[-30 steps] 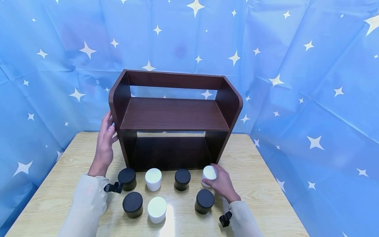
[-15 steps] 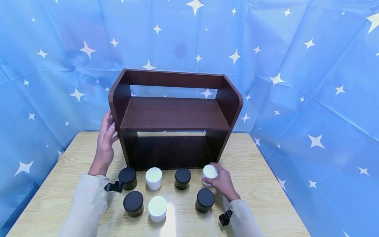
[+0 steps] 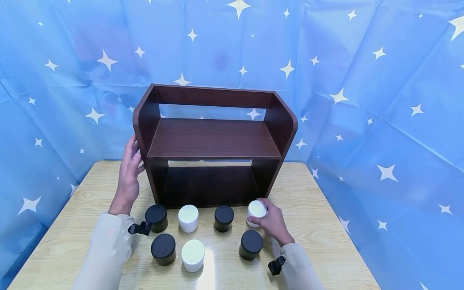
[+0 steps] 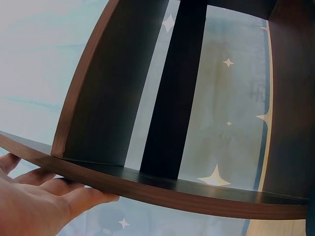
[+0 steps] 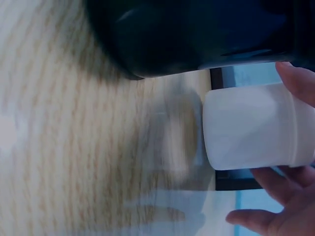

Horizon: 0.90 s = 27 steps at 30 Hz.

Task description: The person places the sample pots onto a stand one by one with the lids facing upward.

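My left hand (image 3: 128, 179) touches the outer left side panel of a dark brown two-tier shelf (image 3: 214, 139) with extended fingers. In the left wrist view, the fingertips (image 4: 106, 196) lie along that panel's outer face. At the shelf's front right corner, my right hand (image 3: 273, 221) holds a white lidded jar (image 3: 255, 211) between thumb and fingers. In the right wrist view this white jar (image 5: 251, 128) is upright relative to the tabletop; whether its base touches the wood I cannot tell. Just nearer stands a black jar (image 3: 251, 245), close to the right hand.
Black jars (image 3: 223, 218) and white jars (image 3: 188, 218) stand in two rows on the wooden table (image 3: 319, 225) before the shelf. Another black jar (image 3: 156, 218) sits beside the left wrist. A blue star-patterned cloth (image 3: 362, 100) hangs behind and at the sides.
Both hands keep almost the same place. The right hand still grips the white jar, and the whole view has shifted only very slightly.
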Tool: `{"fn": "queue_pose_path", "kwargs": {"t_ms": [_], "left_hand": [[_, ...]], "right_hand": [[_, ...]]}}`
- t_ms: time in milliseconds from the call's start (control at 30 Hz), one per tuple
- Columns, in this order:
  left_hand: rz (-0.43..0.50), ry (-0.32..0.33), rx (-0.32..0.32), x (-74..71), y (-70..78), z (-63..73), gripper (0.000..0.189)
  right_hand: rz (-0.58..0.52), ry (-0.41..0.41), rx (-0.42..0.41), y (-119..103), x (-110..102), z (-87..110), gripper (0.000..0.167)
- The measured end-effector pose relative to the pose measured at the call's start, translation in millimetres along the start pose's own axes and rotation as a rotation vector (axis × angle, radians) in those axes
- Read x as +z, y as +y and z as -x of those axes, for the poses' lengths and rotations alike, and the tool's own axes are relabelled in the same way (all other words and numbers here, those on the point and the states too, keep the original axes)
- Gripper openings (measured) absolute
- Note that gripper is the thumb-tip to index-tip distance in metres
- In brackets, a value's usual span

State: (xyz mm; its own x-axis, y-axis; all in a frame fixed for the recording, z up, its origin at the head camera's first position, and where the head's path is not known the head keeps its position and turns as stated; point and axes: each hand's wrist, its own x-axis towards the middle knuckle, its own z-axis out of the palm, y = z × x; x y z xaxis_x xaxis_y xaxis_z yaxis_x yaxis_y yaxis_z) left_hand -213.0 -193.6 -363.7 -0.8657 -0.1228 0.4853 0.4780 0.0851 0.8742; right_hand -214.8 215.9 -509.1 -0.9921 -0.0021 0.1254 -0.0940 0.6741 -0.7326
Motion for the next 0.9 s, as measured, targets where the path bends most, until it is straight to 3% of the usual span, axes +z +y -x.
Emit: {"fn": "queue_pose_path", "kwargs": {"t_ms": [333,900], "left_hand": [[-0.014,0.003,-0.010,0.3,1.7,0.5,0.057],[-0.032,-0.007,-0.033,0.9,1.8,0.6,0.057]], "right_hand": [[-0.011,0.026,-0.005,-10,-7,-0.3,0.069],[-0.071,0.001,-0.018,-35,-25,-2.7,0.069]]}}
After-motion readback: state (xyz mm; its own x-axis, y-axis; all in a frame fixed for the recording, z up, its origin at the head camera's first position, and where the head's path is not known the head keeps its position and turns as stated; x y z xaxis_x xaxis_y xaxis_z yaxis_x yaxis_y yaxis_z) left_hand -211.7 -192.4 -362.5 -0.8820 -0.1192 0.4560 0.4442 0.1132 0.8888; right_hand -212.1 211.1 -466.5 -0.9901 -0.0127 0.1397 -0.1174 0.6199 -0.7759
